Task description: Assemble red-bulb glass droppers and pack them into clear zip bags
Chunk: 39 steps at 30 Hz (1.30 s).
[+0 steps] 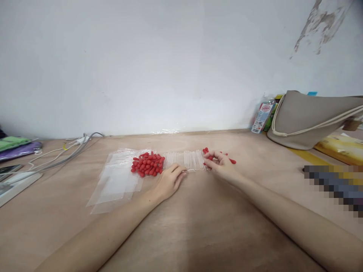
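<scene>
Wooden table (pixel 181 234): clear tubes (pixel 192 160) midway, likely for reach; my left hand (pixel 169 180) near side, right hand (pixel 221 164) right end; both grips unclear.

Red bulbs (pixel 150 164); clear tubes (pixel 193 160); taupe bag (pixel 309 117); brown, wood-grained tabletop (pixel 198 226).

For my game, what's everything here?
red bulbs: many, red, beside tubes
tubes: many, clear, middle
plastic bags: several, clear, left
cables: several, grey/white, left
plug: one, white, left
packets: two, green/purple, left
slabs: two, black/white, left
bag: one, grey, right
container: one, pale, right
pouch: one, yellow, right
pixelated patch: one, dark, right
table: one, brown, below
wall: one, white, behind
left hand: one, bare, at tubes
right hand: one, bare, at red bulbs
</scene>
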### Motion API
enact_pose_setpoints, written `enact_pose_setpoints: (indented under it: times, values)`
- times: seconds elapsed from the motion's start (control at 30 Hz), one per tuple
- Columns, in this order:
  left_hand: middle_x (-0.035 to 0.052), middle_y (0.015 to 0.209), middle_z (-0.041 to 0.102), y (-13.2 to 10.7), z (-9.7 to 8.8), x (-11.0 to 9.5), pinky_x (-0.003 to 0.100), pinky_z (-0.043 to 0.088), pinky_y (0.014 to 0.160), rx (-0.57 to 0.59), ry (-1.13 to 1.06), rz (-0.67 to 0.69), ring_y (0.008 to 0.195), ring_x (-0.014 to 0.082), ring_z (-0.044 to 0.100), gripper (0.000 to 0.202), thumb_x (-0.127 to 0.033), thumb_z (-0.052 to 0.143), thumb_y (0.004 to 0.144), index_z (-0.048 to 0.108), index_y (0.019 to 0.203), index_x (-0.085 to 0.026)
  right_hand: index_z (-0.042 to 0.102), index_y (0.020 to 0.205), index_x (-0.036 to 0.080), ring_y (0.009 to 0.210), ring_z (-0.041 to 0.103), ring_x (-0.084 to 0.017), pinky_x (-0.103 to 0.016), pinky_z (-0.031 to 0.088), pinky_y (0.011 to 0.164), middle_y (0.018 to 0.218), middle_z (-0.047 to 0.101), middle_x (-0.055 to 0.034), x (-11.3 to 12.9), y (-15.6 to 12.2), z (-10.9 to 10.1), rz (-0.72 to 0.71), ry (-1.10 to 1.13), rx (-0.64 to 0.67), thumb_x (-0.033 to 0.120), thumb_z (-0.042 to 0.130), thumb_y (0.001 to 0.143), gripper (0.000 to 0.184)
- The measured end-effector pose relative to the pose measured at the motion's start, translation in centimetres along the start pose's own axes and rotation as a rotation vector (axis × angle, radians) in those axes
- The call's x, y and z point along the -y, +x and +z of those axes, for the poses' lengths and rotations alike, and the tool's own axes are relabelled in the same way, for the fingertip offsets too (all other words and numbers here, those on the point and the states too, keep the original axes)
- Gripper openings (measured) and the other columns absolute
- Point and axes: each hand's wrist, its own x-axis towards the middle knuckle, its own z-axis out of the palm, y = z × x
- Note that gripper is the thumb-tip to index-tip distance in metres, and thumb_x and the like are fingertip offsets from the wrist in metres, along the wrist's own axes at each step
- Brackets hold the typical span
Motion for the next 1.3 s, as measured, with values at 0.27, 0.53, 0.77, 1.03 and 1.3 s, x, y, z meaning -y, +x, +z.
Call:
enact_pose_setpoints:
  times: [0.27,0.53,0.77,1.03,1.3]
  values:
    - [0.0046,0.090,0.055,0.0,0.2,0.1,0.025,0.044,0.071,-0.020,-0.075,0.007,0.081,0.0142,0.054,0.019,-0.022,0.039,0.089,0.054,0.099,-0.018,0.055,0.093,0.019,0.078,0.059,-0.015,-0.030,0.048,0.070,0.087,0.058,-0.0048,-1.9,-2.0,1.9,-0.061,0.013,0.116,0.035,0.064,0.067,0.032]
    - [0.0052,0.089,0.057,0.1,0.0,-0.1,0.025,0.044,0.072,0.004,-0.090,0.033,0.082,0.0145,0.055,0.020,-0.022,0.039,0.089,0.054,0.100,-0.017,0.064,0.088,0.018,0.082,0.056,-0.017,-0.033,0.046,0.076,0.086,0.059,-0.0055,-1.4,-2.1,1.7,-0.204,-0.254,0.179,0.031,0.054,0.077,0.019]
    - [0.0051,0.085,0.057,0.0,-0.1,0.0,0.025,0.045,0.068,0.037,-0.093,0.068,0.077,0.0141,0.055,0.022,-0.022,0.039,0.089,0.056,0.101,-0.016,0.061,0.086,0.017,0.073,0.056,-0.014,-0.028,0.046,0.068,0.079,0.061,-0.0028,-1.3,-2.2,1.7,-0.098,-0.140,0.275,0.032,0.056,0.076,0.018]
    - [0.0062,0.086,0.061,0.0,0.0,0.1,0.024,0.048,0.068,-0.012,-0.177,0.146,0.079,0.0140,0.058,0.022,-0.020,0.042,0.088,0.059,0.101,-0.016,0.059,0.072,0.017,0.062,0.052,-0.011,-0.023,0.043,0.059,0.065,0.056,0.0006,-1.0,-2.4,1.9,-0.076,-0.141,0.312,0.034,0.055,0.077,0.019]
    - [0.0062,0.085,0.063,0.0,-0.2,0.1,0.024,0.048,0.068,0.035,-0.176,0.161,0.078,0.0141,0.059,0.023,-0.018,0.042,0.087,0.060,0.101,-0.016,0.062,0.076,0.016,0.065,0.053,-0.012,-0.024,0.042,0.060,0.072,0.060,-0.0025,-0.6,-2.4,1.6,-0.258,-0.307,0.301,0.029,0.054,0.078,0.016]
